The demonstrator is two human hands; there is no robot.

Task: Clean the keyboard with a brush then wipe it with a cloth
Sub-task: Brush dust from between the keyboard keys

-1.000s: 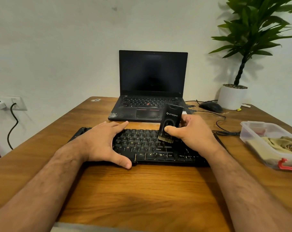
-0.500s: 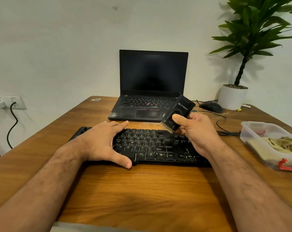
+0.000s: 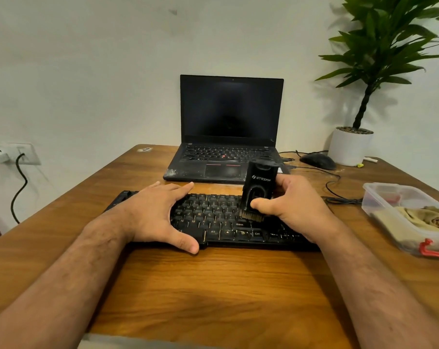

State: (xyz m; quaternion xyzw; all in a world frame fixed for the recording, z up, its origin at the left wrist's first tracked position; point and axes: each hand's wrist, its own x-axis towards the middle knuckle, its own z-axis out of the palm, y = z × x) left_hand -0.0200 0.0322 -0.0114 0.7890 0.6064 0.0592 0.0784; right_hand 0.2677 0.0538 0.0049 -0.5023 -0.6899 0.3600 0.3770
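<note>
Hands: left (image 3: 160,212) flat on keyboard (image 3: 228,222) | right (image 3: 296,207) grips brush (image 3: 257,190), bristles on keys

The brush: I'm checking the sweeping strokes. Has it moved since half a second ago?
Yes. The brush came down from beside the laptop front edge, and its bristles now meet the keyboard keys.

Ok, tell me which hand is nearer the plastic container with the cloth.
Right. The right hand holds the brush beside the container; the left hand rests across the keyboard.
</note>
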